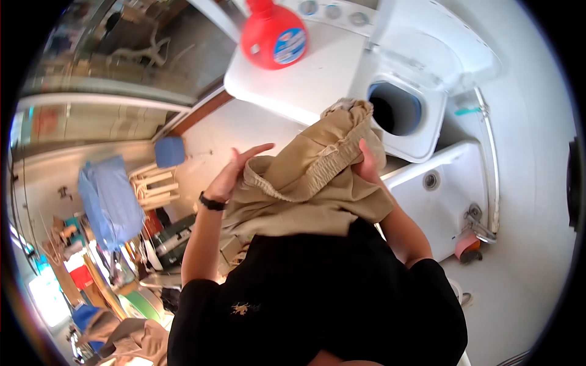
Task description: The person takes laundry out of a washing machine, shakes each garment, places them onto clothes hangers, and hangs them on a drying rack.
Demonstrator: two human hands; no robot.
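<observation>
"What sort of room is it?"

"A pale-walled one, with a light floor [210, 128] and framed glass panes [110, 55] at the upper left. A white washer [323, 70] stands ahead; its flat top carries a red bottle [259, 39]. Beside that, a lid [421, 36] is raised over a dark round opening [400, 110]. A white sink [421, 198] with a drain [431, 179] and a metal tap [482, 230] is on the right."

"And the left side?"

"Crowded: a blue cover [110, 201] draped over something, a pale slatted seat [155, 186], a small blue box-like thing [170, 151], then blurred clutter."

"Where's the khaki garment [305, 165]?"

"Held up in front of the person's black shirt [317, 287], its elastic waistband gathered, its far end near the washer. The right grip [368, 163] grasps it, thumb over the cloth. The left grip [227, 177] has its fingers spread at the waistband's edge; I can't tell whether it touches."

"Any writing?"

"The bottle has a blue label [289, 46], too blurred to read. The shirt bears a small pale emblem [241, 308], no legible letters. Three dials [332, 11] sit on the washer's panel, markings unreadable."
</observation>
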